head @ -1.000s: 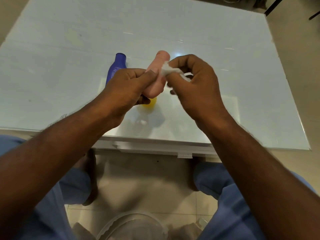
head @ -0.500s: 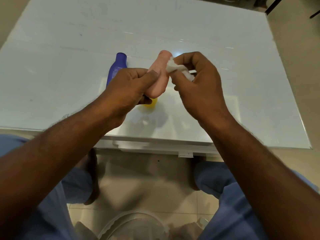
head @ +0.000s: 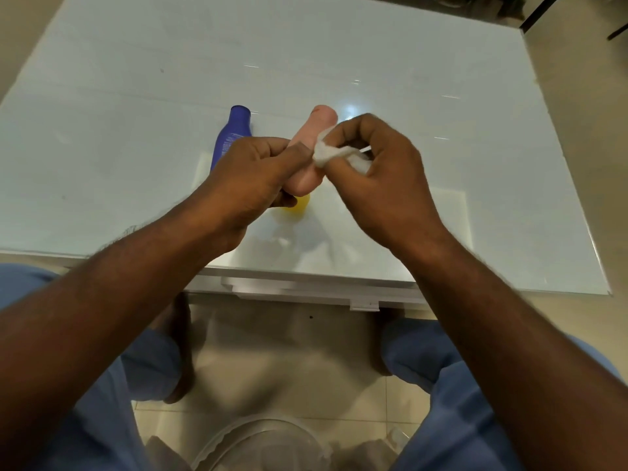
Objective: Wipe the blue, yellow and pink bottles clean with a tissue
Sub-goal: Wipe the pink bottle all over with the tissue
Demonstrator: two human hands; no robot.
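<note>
Right now the right hand (head: 384, 178) is pinching a crumpled tissue (head: 331, 154) between thumb and curled fingers and pressing it against the right flank of the pink bottle (head: 307, 154). That bottle is being held off the table by the left hand (head: 253, 178), whose fingers and thumb are wrapping around its lower body; its long axis is running away from the person, cap end farthest and tilting slightly right. So the surface to wipe is lying just left of the right hand, touching the tissue, and a stroke along the axis looks like the natural move. Both wrists are angling inward over the near part of the white table (head: 441, 79). Beyond the left hand the blue bottle (head: 232, 137) is lying on the table; beneath it a sliver of the yellow bottle (head: 300, 203) is showing.
</note>
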